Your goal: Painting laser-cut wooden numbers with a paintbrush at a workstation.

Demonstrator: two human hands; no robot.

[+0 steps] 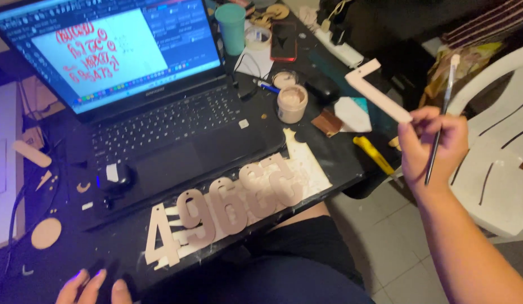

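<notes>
Resting at the bottom left edge of the view, the left hand (pixel 92 288) lies on the dark desk (pixel 340 163) with its fingers loosely spread and holding nothing, only the fingertips showing. Just above it sit a small round wooden disc (pixel 46 233) and some offcuts, and behind them an open laptop (pixel 160 112) with red figures on its screen. Along the desk's near edge lies a row of pale cut-out numerals (pixel 227 208), side by side and overlapping a flat cut sheet. Further right stand a small open jar of pale paint (pixel 292 103), a teal cup (pixel 231 28) and a phone (pixel 283 41). Off the desk's right side, the right hand (pixel 433 146) is raised in the air, pinching both a pale angled cut-out piece (pixel 374 90) and a thin paintbrush (pixel 441 118) between thumb and fingers. The piece's long axis runs diagonally, from the fingers up and to the left, ending in a short hooked arm that points up and right; the brush stands nearly upright, bristle end up, before a white plastic chair (pixel 497 169). By the look of it, the piece is being coated or inspected between strokes; a next stroke would call for steadying the piece and loading the brush at the jar, which likely wants the idle hand's help.
</notes>
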